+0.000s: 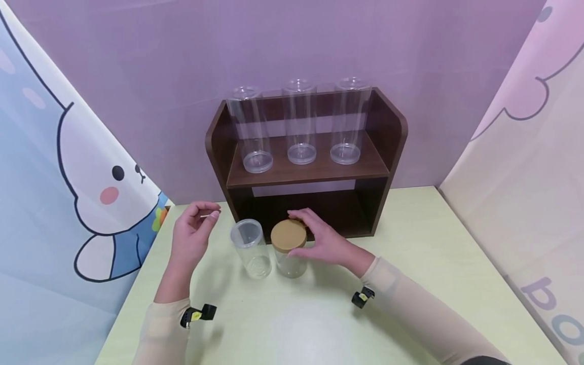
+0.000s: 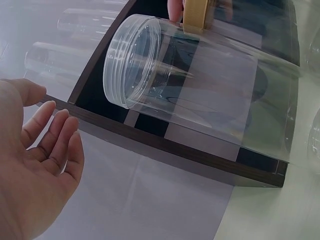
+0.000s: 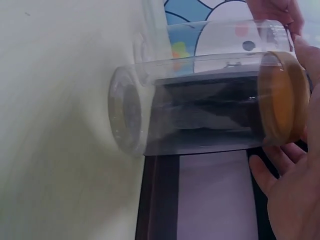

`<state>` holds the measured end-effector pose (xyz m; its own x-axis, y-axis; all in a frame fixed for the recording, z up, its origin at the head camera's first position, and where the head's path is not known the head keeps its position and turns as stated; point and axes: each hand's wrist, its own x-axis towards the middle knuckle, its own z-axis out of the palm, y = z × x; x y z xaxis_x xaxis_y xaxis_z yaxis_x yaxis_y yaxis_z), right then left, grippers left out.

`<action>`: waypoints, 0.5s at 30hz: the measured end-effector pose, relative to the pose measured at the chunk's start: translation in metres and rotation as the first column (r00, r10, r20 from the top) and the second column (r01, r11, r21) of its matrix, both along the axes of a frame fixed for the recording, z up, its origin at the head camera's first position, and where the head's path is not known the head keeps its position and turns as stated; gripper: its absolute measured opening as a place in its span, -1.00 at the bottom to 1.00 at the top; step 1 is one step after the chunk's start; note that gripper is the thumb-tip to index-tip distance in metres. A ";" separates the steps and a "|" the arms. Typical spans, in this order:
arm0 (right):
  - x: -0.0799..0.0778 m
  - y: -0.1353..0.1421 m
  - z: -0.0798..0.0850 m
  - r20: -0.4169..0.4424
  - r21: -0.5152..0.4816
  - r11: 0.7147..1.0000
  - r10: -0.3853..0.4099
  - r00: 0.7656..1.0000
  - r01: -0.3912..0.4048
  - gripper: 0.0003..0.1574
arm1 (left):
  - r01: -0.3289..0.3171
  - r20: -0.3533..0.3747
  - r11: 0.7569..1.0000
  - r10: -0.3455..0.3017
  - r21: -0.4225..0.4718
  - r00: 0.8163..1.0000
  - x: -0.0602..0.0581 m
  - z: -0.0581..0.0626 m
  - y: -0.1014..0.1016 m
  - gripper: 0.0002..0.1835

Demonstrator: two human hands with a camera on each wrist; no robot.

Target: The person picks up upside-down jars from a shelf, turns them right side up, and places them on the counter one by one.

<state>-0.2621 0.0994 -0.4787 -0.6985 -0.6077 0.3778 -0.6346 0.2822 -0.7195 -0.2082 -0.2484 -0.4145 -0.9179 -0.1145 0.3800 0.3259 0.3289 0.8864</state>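
Two clear jars stand side by side on the table in front of a dark brown shelf. The right one, a lidded jar (image 1: 292,263), is capped by a gold lid (image 1: 288,235). My right hand (image 1: 321,241) holds this lid from the right, thumb at its front and fingers behind; in the right wrist view its fingers lie round the lid's edge. To the left is a lidless jar (image 1: 257,258), its threaded mouth facing up. My left hand (image 1: 191,230) hovers left of it, apart from it, with loosely bent fingers and nothing in them.
The brown shelf (image 1: 307,180) stands at the back of the pale green table (image 1: 255,324). Along its upper board are three clear lidless jars: a left jar (image 1: 258,161), a middle jar (image 1: 301,153) and a right jar (image 1: 345,153). Printed cloth hangs at both sides.
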 end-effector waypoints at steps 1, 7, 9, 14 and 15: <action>0.000 0.003 0.002 -0.009 -0.012 1.000 -0.008 1.000 0.008 0.17 | 0.002 -0.002 1.000 -0.002 0.001 1.000 0.000 0.000 0.000 -0.71; 0.005 0.034 0.014 -0.056 -0.077 0.996 -0.046 0.997 0.042 -0.01 | 0.016 -0.006 1.000 -0.016 0.012 1.000 -0.001 -0.002 0.000 -0.73; 0.007 0.046 0.017 -0.079 -0.089 0.995 -0.053 0.995 0.046 -0.04 | 0.017 0.001 1.000 -0.017 0.008 1.000 -0.001 -0.003 0.000 -0.73; 0.011 0.076 0.026 -0.138 -0.101 0.993 -0.079 0.987 0.065 -0.09 | 0.018 0.020 1.000 -0.018 0.000 1.000 -0.001 -0.004 -0.001 -0.74; 0.011 0.082 0.028 -0.144 -0.100 0.992 -0.086 0.986 0.072 -0.10 | 0.020 0.022 1.000 -0.020 -0.001 1.000 -0.001 -0.004 -0.001 -0.74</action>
